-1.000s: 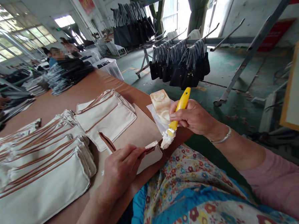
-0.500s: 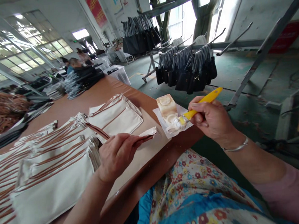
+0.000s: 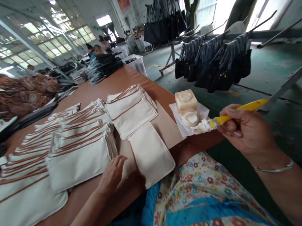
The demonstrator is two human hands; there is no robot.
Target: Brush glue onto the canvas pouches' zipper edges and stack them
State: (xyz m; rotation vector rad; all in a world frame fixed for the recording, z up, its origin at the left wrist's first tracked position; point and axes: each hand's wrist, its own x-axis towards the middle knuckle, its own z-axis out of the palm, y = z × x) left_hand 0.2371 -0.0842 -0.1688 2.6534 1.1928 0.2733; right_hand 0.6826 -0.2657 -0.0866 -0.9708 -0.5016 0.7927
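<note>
My right hand (image 3: 245, 128) is closed round the yellow handle of a paintbrush (image 3: 242, 110). The brush's bristles are coated in white paste and touch the edge of a white sheet (image 3: 175, 115). On that sheet stands a squarish cream-coloured container (image 3: 187, 102) with a pale round lid or mouth (image 3: 190, 118) before it. My left hand (image 3: 112, 175), fingers stretched out and holding nothing I can see, is beside a stack of off-white pouch pieces with brown trim (image 3: 80, 160). A single off-white piece (image 3: 151, 153) lies flat in front of me, its near end over the table edge.
More off-white pieces (image 3: 133, 110) lie on a beige board (image 3: 164, 125) on the brown table (image 3: 149, 79). A brown heap (image 3: 20, 89) is at the left. Black bags (image 3: 214, 67) hang from a metal rack on my right. People work further back.
My left hand has let go of the off-white piece, which now lies flat, and has moved to the stack's edge. My right hand still holds the brush near the sheet. The view has shifted.
</note>
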